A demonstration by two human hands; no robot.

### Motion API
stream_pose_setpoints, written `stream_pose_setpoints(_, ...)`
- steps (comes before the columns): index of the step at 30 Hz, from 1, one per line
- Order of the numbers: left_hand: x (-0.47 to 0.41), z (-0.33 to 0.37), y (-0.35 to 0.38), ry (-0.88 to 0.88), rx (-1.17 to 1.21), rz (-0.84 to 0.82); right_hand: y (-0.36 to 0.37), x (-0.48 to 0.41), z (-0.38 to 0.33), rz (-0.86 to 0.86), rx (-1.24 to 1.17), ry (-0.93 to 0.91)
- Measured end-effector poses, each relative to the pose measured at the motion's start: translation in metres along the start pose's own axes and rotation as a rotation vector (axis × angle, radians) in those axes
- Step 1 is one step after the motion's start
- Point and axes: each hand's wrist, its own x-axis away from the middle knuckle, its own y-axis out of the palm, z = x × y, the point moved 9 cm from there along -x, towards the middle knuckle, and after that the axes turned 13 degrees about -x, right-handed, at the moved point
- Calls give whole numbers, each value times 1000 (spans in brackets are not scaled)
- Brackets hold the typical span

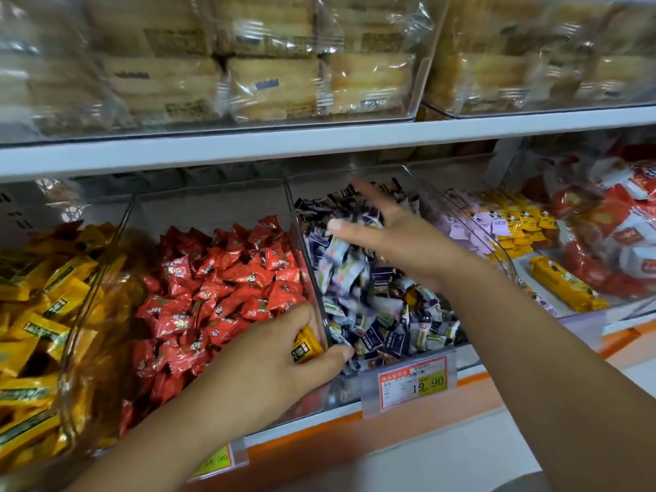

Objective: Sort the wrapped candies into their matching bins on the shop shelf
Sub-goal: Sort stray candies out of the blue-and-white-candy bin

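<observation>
Closest to the camera, two bare forearms reach up to the lower shelf. The left hand (280, 353) is curled round a yellow-wrapped candy (306, 348), pinched between thumb and fingers with only one end showing. The right hand (394, 239) hovers higher and further back, fingers spread and blurred, holding nothing I can see; whether it touches the pile beneath I cannot tell. The held candy sits at the front right corner of the red candies (227, 278), just beside the clear divider (312, 278) that separates them from the purple-and-white candies (372, 300) under the right hand. Its long axis appears to slant from upper right to lower left, though the fingers hide most of it. Its likely home, the yellow bin (106, 257), lies to the left, across the whole width of the red pile, so the left hand is both the carrier and the nearer one, and the move looks like a leftward sweep. A price tag (413, 381) hangs in front, and packaged cakes (269, 83) fill the shelf above.
</observation>
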Motion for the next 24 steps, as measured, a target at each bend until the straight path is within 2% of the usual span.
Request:
stream_pose_setpoints(3, 1, -1, 2, -7, 0, -24, -25, 13, -7, -45, 114, 48)
stream_pose_setpoints(5, 1, -1, 2, -7, 6, -28, -51, 23, 0, -16, 194, 145)
stream_pose_setpoints(8, 0, -1, 2, 4, 2, -24, -60, 37, 24, -100, 678, 276)
stream_pose_setpoints(10, -1, 0, 2, 10, -9, -16, -47, 42, 44, -178, 830, 346)
stream_pose_setpoints(15, 0, 1, 1, 16, -1, 4, -24, 29, 86, -211, 588, 426)
stream_pose_setpoints(20, 0, 1, 0, 18, -9, 12, -24, 11, 93, -88, 359, 445)
stream_pose_setpoints(24, 0, 4, -1, 26, 30, 14, -23, 11, 95, -68, 140, 495)
